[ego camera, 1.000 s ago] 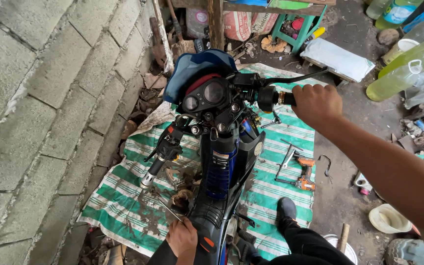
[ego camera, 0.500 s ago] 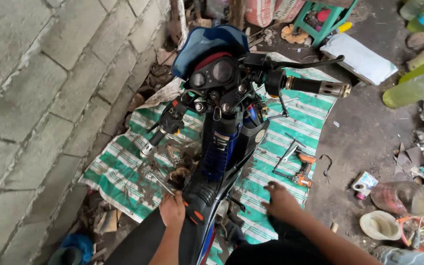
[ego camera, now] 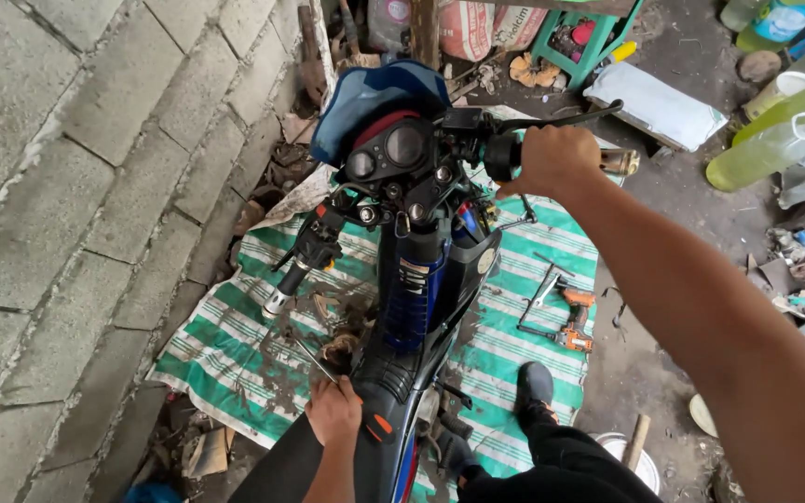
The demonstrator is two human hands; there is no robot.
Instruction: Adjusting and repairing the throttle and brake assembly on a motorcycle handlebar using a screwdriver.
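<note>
A blue and black motorcycle (ego camera: 421,279) stands on a green and white striped tarp (ego camera: 505,345), seen from above the seat. My right hand (ego camera: 556,158) is closed around the right handlebar grip (ego camera: 607,160), arm stretched forward. My left hand (ego camera: 333,414) rests low on the left side of the frame near the seat front, fingers closed on a thin metal tool (ego camera: 314,361). The left handlebar (ego camera: 295,270) hangs turned down toward the wall. The round gauges (ego camera: 388,154) face up.
A concrete block wall (ego camera: 95,186) runs close along the left. An orange power drill (ego camera: 575,317) and wrenches (ego camera: 542,289) lie on the tarp to the right. Green bottles (ego camera: 775,130), a white board (ego camera: 654,107), a green stool (ego camera: 589,42) and clutter fill the right and back.
My right hand went from the grip down to my thigh, then back up onto the right handlebar grip. My left hand stayed low at the frame. The view shifted slightly.
</note>
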